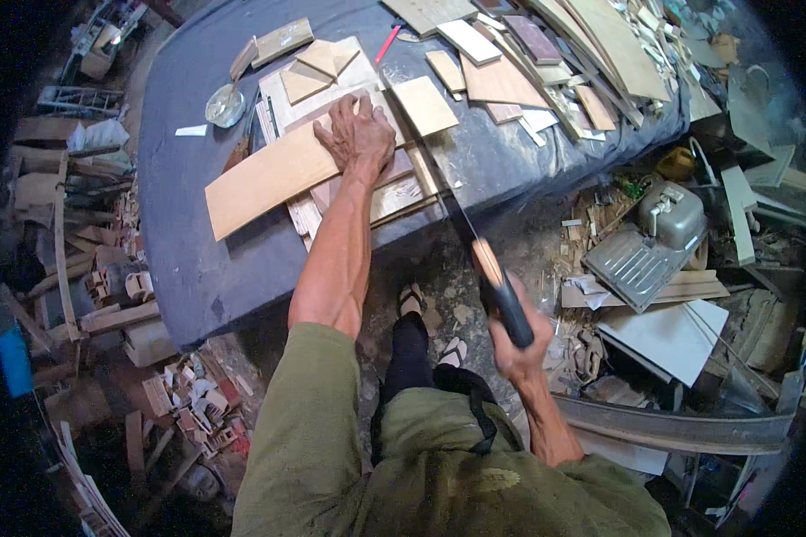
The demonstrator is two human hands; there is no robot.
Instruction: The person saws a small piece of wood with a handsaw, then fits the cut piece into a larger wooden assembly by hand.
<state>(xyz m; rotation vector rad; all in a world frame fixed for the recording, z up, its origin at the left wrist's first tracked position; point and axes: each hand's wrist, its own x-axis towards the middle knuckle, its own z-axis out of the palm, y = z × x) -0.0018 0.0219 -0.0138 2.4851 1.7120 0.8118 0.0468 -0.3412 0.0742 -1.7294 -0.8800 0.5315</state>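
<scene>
My left hand presses a pale wooden board down, its fingers bent over the board's top. The board lies slantwise over a stack of wood pieces on the covered table. In my right hand is a handsaw, gripped by its black and wood-coloured handle. The narrow dark blade runs up and away to the left, crossing the board to the right of my left hand. How deep it sits in the wood I cannot tell. Small cut pieces rest on the stack's far end.
A dark cloth covers the table. Near its left side sits a small bowl; a red pencil-like stick lies at the back. Offcuts crowd the right side. On the floor are a metal sink and wood scraps.
</scene>
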